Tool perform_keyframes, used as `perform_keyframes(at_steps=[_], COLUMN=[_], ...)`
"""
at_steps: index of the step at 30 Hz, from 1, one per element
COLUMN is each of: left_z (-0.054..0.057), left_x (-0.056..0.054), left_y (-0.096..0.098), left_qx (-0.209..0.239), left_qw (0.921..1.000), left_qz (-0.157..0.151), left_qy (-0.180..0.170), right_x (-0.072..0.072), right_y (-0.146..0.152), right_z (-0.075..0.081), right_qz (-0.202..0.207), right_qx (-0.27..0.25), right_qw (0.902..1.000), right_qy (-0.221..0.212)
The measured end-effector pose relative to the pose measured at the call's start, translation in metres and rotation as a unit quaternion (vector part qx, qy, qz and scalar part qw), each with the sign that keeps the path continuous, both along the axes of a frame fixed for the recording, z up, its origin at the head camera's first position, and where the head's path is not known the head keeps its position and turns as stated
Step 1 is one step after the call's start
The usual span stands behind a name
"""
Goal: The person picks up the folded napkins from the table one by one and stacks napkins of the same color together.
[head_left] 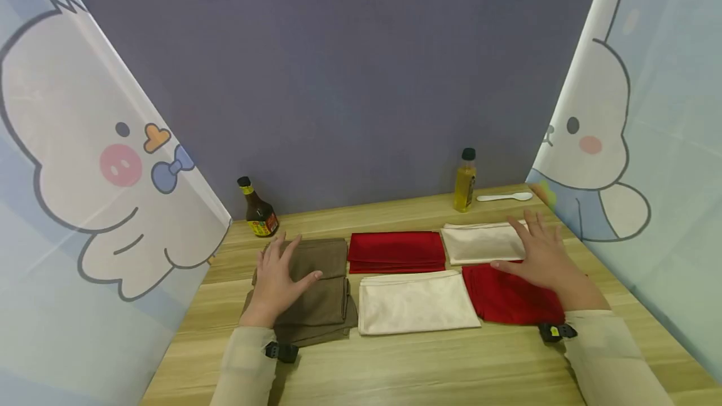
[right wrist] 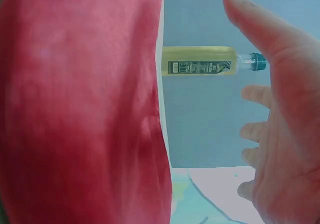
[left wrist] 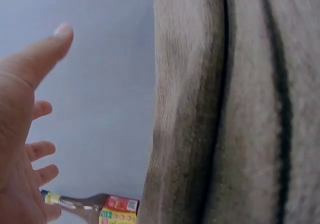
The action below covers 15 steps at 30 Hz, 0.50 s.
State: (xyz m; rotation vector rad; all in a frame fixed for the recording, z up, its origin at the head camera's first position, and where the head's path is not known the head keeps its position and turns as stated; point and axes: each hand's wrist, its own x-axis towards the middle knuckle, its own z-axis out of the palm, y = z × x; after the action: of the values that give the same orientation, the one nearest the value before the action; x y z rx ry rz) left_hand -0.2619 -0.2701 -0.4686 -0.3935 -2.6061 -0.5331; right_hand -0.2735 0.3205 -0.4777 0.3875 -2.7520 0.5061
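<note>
My left hand (head_left: 277,284), fingers spread and holding nothing, hovers over the folded brown cloths (head_left: 316,306) at the left. In the left wrist view the brown cloth (left wrist: 200,109) fills the right side, apart from the thumb. My right hand (head_left: 544,259) is spread in the same way above a folded red cloth (head_left: 507,299) at the right, its fingers overlapping a white cloth (head_left: 479,243) behind. Between the hands lie a folded white cloth (head_left: 417,302) in front and a folded red cloth (head_left: 397,249) behind it.
A dark sauce bottle (head_left: 259,210) stands at the back left. At the back right are a yellow oil bottle (head_left: 465,183) and a white spoon (head_left: 504,197). A grey curtain (head_left: 338,80) and printed side panels enclose the wooden table (head_left: 429,368).
</note>
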Motion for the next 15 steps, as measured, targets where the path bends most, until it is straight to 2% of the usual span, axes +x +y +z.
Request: perform_keyframes(at_steps=[6,10,15], left_z=[0.003,0.007,0.008], left_x=[-0.003,-0.003,-0.003], left_y=[0.009,0.020,0.037], left_qx=[0.020,0.035,0.048], left_qw=[0.9993,0.9979,0.9958], left_qz=[-0.033,-0.054,-0.070], left_qy=[0.002,-0.005,-0.032], right_x=[0.001,0.007,0.018], right_y=[0.007,0.010,0.015], right_z=[0.003,0.005,0.007], right_qz=[0.008,0.020,0.027], right_qx=[-0.004,-0.010,-0.021], right_qw=[0.9999,0.9994,0.9983], right_qy=[0.010,0.025,0.046])
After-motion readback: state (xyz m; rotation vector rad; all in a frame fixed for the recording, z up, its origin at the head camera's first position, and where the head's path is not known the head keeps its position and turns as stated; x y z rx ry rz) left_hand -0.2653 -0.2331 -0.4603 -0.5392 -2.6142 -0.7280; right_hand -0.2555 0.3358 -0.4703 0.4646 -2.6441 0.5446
